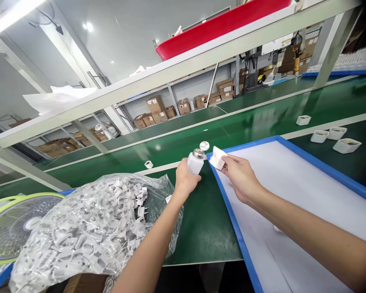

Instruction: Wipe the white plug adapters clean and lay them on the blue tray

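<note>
My left hand (184, 178) is wrapped round a white bottle (195, 163) with a metal top, tilted a little; its round lid (204, 145) stands flipped open. Just to the right, my right hand (239, 175) pinches a folded white cloth (218, 158) between thumb and fingers, close to the bottle but apart from it. Below my right forearm lies a blue-rimmed tray (232, 211) with a white lining, and a small white piece (277, 228) shows partly beside the arm.
A clear bag of white plastic parts (94, 224) fills the left, beside a green-rimmed fan (12, 228). White housings (347, 145) stand at the right; a small one (149, 164) sits on the green belt (171, 142). A shelf rail (134, 87) crosses above.
</note>
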`<state>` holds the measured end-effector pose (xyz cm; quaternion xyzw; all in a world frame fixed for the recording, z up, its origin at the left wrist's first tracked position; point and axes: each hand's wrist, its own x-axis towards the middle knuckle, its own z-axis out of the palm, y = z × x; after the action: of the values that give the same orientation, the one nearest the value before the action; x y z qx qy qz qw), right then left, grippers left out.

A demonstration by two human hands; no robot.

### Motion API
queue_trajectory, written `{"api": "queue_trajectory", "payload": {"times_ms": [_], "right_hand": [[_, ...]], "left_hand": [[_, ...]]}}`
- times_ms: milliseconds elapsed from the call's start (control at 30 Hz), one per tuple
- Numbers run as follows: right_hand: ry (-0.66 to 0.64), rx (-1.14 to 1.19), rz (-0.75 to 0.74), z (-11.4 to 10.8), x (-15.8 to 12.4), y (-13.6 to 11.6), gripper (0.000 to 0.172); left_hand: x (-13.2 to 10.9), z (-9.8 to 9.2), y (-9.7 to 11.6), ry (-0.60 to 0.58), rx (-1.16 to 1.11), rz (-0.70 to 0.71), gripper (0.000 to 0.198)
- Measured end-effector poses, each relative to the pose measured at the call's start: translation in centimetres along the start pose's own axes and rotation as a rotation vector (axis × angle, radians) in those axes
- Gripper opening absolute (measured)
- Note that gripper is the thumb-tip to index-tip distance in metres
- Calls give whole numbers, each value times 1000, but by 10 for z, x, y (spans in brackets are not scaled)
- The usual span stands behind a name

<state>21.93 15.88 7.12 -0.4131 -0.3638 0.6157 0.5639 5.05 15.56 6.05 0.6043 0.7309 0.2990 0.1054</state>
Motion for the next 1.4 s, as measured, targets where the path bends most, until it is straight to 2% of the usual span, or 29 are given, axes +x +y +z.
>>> {"api": "queue_trajectory", "payload": {"times_ms": [133, 333, 567, 700, 733, 800, 867, 967, 1033, 1100, 1200, 1300, 1400], "right_hand": [[-46, -118, 26, 11, 10, 12, 21], [-127, -190, 47, 31, 5, 23, 29], [-134, -95, 72, 39, 6, 9, 30], [-144, 25, 95, 43, -4, -2, 13], [-141, 52, 104, 42, -8, -4, 14], [-130, 92, 132, 40, -20, -8, 21], [-123, 108, 179, 35, -35, -9, 22], [-111, 111, 259, 17, -64, -9, 23], [-65, 132, 294, -3, -86, -3, 27], [-27, 186, 330, -28, -107, 10, 36], [120, 228, 354, -61, -132, 40, 31], [167, 247, 380, -73, -145, 69, 21], [183, 309, 391, -59, -151, 76, 19]], "left_hand": [[2, 8, -10, -5, -155, -3, 60], [8, 16, -16, 26, -285, 6, 62], [10, 30, -23, 99, -360, -51, 64], [14, 34, -27, 104, -428, -96, 63], [14, 33, -28, 95, -440, -96, 62], [14, 29, -28, 70, -444, -92, 64], [7, 18, -26, 54, -411, -101, 75], [-18, -9, -23, 41, -328, -97, 94], [-44, -34, -26, 9, -272, -16, 81], [-69, -59, -37, -38, -128, 117, 50], [-93, -84, -66, -50, 222, 95, 32], [-98, -86, -90, -104, 342, 59, 28], [-91, -71, -97, -168, 362, 101, 32]]}}
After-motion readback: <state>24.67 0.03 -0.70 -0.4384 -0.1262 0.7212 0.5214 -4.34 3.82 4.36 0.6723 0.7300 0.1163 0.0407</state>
